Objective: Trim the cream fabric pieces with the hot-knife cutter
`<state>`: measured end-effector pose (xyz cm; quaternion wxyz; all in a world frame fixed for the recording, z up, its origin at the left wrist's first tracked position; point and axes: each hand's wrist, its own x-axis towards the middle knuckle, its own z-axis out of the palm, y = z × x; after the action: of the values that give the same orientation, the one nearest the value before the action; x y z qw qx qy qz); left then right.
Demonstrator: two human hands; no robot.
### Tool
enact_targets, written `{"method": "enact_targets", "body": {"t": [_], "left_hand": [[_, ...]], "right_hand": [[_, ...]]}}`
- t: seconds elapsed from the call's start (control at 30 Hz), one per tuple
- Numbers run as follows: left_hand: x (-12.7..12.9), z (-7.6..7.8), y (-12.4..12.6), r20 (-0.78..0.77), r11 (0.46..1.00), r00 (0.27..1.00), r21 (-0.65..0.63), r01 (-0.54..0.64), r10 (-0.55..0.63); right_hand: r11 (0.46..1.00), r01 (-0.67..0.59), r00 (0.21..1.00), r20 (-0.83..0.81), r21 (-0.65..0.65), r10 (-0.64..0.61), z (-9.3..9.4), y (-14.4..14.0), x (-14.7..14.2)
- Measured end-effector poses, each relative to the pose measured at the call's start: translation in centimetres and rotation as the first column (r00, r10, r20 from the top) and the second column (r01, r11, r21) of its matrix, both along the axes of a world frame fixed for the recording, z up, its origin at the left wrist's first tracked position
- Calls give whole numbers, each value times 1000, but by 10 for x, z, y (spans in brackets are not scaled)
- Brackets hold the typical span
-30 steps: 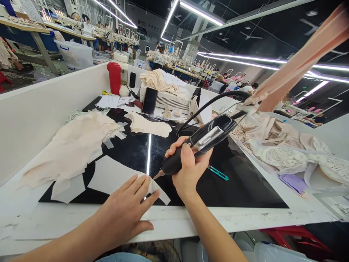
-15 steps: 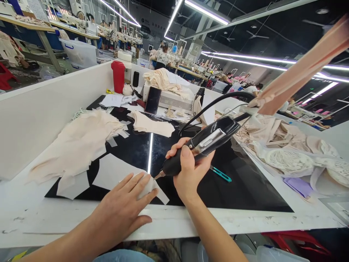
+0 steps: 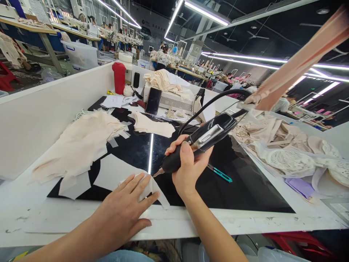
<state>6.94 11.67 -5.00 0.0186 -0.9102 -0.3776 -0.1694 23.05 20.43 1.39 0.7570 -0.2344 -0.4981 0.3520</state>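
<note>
My right hand (image 3: 188, 169) grips a black corded hand tool (image 3: 203, 140) with a metal tip pointing down-left, just above the glossy black work surface (image 3: 240, 182). The tip hovers at the corner of a pale cut piece of paper or fabric (image 3: 114, 173). My left hand (image 3: 125, 207) lies flat with fingers spread on that piece, pressing it down near the table's front edge. The tool's black cable (image 3: 215, 100) arcs up and back to the right.
A heap of cream fabric pieces (image 3: 81, 140) lies at left, another cream piece (image 3: 152, 125) behind. Teal snips (image 3: 220, 174) lie right of my hand. Lace garments (image 3: 289, 149) pile at right. A red cup (image 3: 119, 77), a phone (image 3: 153, 100) and a white machine (image 3: 177, 102) stand at the back. White partition wall (image 3: 40, 109) at left.
My left hand has slid slightly right and forward on the pale piece. The tool in my right hand has stayed almost in place, its tip near the piece's corner.
</note>
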Motion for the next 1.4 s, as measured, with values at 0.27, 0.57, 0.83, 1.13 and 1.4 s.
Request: {"method": "enact_targets", "body": {"t": [0.27, 0.57, 0.83, 1.13, 1.4], "left_hand": [[2, 1, -2, -28, 1000, 1000, -22, 3, -4], [3, 0, -3, -40, 1000, 999, -29, 7, -8], [1, -3, -3, -26, 1000, 999, 14, 22, -22], [-2, 2, 2, 17, 996, 999, 72, 45, -46], [3, 16, 18, 21, 988, 999, 150, 38, -41]], "right_hand": [[1000, -10, 1000, 1, 0, 10, -2, 2, -3], [1000, 14, 1000, 16, -7, -14, -2, 4, -1], [1000, -3, 1000, 16, -17, 3, -1, 1, -3], [1000, -16, 1000, 7, -17, 17, -2, 1, -5], [999, -7, 999, 36, -36, 9, 1, -2, -1]]}}
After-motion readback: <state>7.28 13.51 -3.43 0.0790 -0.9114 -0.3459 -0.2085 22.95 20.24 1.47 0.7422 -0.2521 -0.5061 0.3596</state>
